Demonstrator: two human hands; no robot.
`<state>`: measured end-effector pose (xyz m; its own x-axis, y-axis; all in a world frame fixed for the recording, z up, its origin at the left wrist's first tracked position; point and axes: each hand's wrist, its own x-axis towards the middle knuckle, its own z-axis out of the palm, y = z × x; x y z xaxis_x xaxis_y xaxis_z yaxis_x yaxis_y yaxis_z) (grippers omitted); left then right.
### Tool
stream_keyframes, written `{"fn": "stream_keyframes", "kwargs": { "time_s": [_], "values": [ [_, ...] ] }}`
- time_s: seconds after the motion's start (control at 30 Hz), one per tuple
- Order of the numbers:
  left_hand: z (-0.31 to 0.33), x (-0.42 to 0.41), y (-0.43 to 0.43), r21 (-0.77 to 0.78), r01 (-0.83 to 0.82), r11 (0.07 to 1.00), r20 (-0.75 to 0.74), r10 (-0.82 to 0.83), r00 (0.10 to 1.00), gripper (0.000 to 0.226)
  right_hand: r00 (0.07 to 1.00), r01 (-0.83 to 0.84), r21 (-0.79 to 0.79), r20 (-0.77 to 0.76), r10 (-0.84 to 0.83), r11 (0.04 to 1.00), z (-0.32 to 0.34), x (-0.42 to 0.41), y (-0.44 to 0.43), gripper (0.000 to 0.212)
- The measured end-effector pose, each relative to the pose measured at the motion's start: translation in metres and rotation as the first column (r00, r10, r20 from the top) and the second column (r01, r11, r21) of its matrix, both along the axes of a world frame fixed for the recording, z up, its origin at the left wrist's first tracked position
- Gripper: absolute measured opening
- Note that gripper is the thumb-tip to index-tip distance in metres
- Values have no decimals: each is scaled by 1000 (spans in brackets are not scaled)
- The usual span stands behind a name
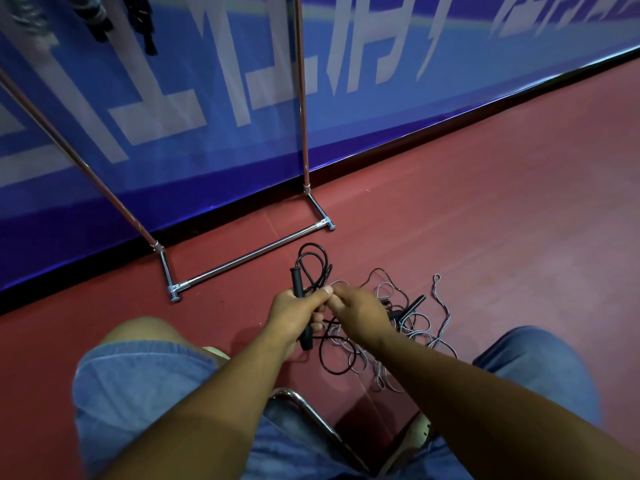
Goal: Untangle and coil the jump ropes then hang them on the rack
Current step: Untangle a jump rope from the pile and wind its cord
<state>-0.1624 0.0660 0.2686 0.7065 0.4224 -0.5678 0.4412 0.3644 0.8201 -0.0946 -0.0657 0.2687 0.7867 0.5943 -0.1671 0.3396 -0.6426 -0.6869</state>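
Note:
My left hand grips the black handles of a black jump rope, and a coil of its cord loops up above the fist. My right hand meets the left at the fingertips and pinches the cord there. On the red floor below lies a tangle of black and grey ropes, with another black handle sticking out of it. The metal rack stands on the floor to the front left, against the blue banner. Dark ropes hang from it at the top left.
I sit on a chair with a chrome frame, my knees in denim shorts on both sides. A blue banner wall runs along the back. Red floor stretches to the right.

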Motion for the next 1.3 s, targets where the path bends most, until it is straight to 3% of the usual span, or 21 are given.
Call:
{"fn": "stream_keyframes", "kwargs": {
  "time_s": [0.17,0.33,0.47,0.7,1.0,1.3],
  "values": [
    [0,-1,2,76,-16,997,-95,23,995,34,1000,-24,34,-10,24,999,1,-9,-3,20],
    [1,1,-2,221,-76,972,42,69,997,14,999,-44,39,-23,45,998,2,-13,6,12],
    [5,1,2,329,-156,931,94,132,987,18,999,-45,-12,28,46,999,4,-9,18,16],
    [19,9,22,234,-419,877,190,382,905,16,982,-94,-204,143,125,974,-10,-1,9,21],
    [24,7,38,254,-480,840,229,430,874,13,977,-176,-309,57,203,934,-10,-5,4,20],
    [29,6,43,268,-482,834,242,427,872,13,985,-149,-407,16,170,901,1,-2,6,18]
  ]
}}
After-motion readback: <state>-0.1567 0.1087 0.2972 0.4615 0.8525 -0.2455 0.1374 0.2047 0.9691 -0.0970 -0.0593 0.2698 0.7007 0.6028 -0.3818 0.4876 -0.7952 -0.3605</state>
